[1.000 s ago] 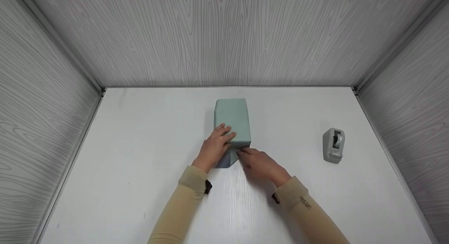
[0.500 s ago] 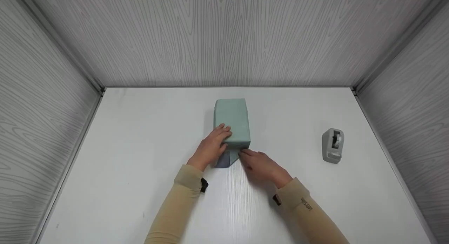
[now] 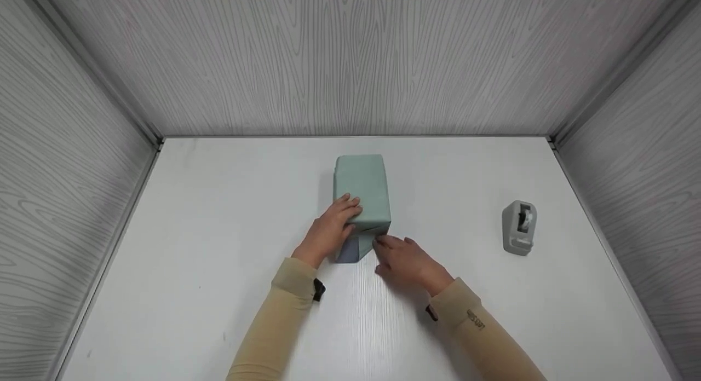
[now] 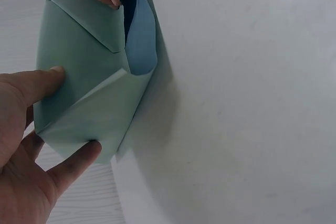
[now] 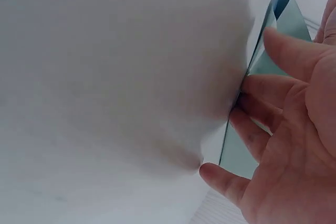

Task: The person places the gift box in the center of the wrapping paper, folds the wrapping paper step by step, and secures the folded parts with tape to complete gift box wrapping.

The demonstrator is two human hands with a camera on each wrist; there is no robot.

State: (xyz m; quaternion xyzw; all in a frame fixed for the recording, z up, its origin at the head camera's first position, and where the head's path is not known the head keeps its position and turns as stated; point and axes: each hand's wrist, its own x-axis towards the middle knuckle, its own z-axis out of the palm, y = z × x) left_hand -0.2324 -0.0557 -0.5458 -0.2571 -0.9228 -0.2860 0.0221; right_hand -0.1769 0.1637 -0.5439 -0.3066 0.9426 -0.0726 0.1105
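A box wrapped in pale green paper [image 3: 362, 184] lies on the white table. At its near end the paper is folded into slanting creases, and a loose flap [image 4: 142, 40] sticks out, showing its blue inner side. My left hand [image 3: 327, 231] rests on the box's near left part, fingers spread over the top and thumb against the end. With the fingertips of my right hand [image 3: 408, 260], I touch the folded paper low at the near right corner. In the right wrist view, those fingers are nearly straight along the paper's edge, thumb apart.
A grey tape dispenser [image 3: 518, 227] with a roll in it stands on the white table [image 3: 219, 233], off to the right. Grey wood-grain panels [image 3: 350, 63] close in the back and both sides.
My left hand has slid slightly left on the box. The right fingertips have shifted a little down along the near corner, and the thumb now shows apart from the fingers.
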